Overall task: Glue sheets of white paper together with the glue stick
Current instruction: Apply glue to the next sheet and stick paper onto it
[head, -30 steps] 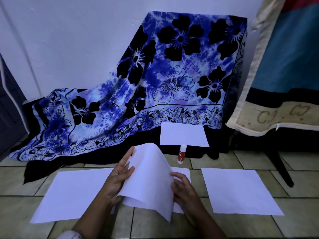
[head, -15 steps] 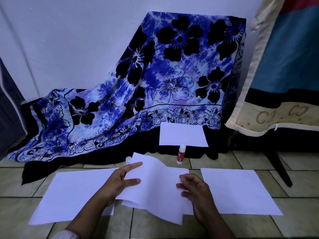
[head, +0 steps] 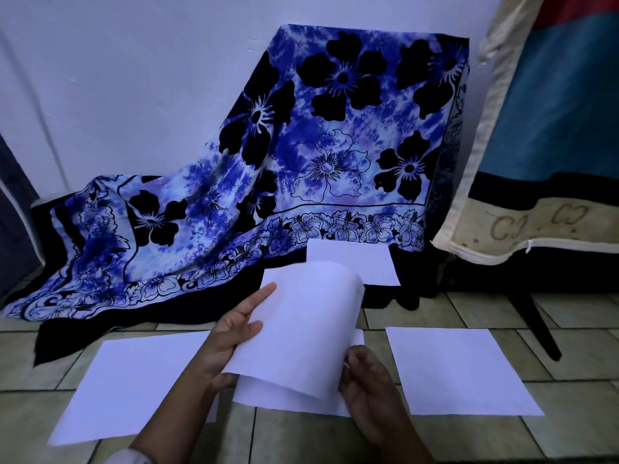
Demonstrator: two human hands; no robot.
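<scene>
A white sheet [head: 301,326] curls upward in the middle of the tiled floor, lifted off another sheet [head: 268,398] lying flat beneath it. My left hand [head: 231,336] grips the lifted sheet's left edge, index finger stretched along it. My right hand [head: 368,386] pinches the sheets at their right edge. More white sheets lie flat at the left [head: 134,386], at the right [head: 459,373] and at the back on the dark cloth [head: 375,262]. The glue stick is hidden behind the raised sheet.
A blue floral cloth [head: 318,152] drapes over something against the white wall [head: 134,78]. At the right hangs a blue and cream padded cover [head: 536,162] above a dark leg [head: 532,323]. Beige floor tiles [head: 301,440] surround the sheets.
The top sheet went down nearly flat half a second ago and has now been lifted and curled up again, covering the glue stick. My right hand slid back to the sheets' right edge.
</scene>
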